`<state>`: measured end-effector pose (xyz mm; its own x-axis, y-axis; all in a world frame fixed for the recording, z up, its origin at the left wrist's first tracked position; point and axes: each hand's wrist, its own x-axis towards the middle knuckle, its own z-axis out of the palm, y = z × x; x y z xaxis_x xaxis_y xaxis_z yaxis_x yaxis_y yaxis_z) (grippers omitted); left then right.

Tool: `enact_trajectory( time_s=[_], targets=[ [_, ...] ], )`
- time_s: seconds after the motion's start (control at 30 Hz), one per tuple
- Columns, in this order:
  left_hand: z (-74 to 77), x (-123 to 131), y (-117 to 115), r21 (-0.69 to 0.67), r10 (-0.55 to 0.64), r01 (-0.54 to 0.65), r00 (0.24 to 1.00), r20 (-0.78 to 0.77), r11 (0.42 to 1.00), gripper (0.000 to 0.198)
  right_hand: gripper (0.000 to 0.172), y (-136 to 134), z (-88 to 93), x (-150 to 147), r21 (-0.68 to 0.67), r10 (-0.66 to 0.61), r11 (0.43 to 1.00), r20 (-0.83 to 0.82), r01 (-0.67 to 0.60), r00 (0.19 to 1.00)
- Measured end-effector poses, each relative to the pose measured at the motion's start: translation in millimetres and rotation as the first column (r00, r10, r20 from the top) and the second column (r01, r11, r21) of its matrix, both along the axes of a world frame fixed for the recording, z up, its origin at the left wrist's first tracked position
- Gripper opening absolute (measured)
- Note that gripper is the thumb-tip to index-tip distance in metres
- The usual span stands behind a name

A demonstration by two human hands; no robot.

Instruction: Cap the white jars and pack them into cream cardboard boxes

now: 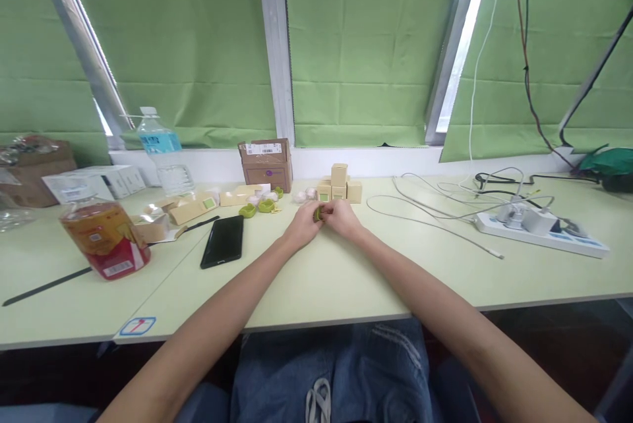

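My left hand (302, 225) and my right hand (341, 219) meet over the table. Between their fingers is a small green piece (317, 214), mostly covered, and both hands are closed on it. Similar little green cup-shaped pieces (248, 211) lie to the left, beside whitish-pink wrapped balls (254, 199). More of these wrapped balls (299, 197) sit just behind my left hand. Right behind my hands stand several small tan boxes (339, 174), one stacked on top of the others.
A black phone (222, 242) lies left of my hands, with opened tan cartons (192, 208) beyond it. Farther left stand a drink bottle (106, 238) and a water bottle (165, 156). A brown cardboard box (267, 165) is at the back. To the right are loose cables (435, 212) and a power strip (541, 235).
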<state>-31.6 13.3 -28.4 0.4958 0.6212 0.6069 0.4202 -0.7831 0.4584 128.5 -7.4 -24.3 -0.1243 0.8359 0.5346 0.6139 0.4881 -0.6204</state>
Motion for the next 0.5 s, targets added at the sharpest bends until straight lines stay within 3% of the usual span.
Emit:
enact_trajectory(
  time_s=[0.13, 0.33, 0.5],
  targets=[
    [-1.7, -0.3, 0.4, 0.016, 0.008, -0.008, 1.0, 0.011, 1.0, 0.043, 0.018, 4.2, -6.4, 0.4, 0.014, 0.041, 0.999, -0.064, -0.04, 0.997],
    [-2.9, -1.5, 7.2, -0.124, 0.014, -0.002, 0.995, 0.097, 0.992, 0.036, 0.015, 3.5, -5.8, 2.1, -0.046, 0.112, 0.992, -0.152, -0.12, 0.982],
    [-1.9, -5.9, 12.2, -0.162, 0.024, -0.002, 0.991, 0.134, 0.987, 0.036, 0.016, 2.5, -3.0, 3.6, -0.102, 0.159, 0.977, -0.225, -0.185, 0.961]
  ],
)
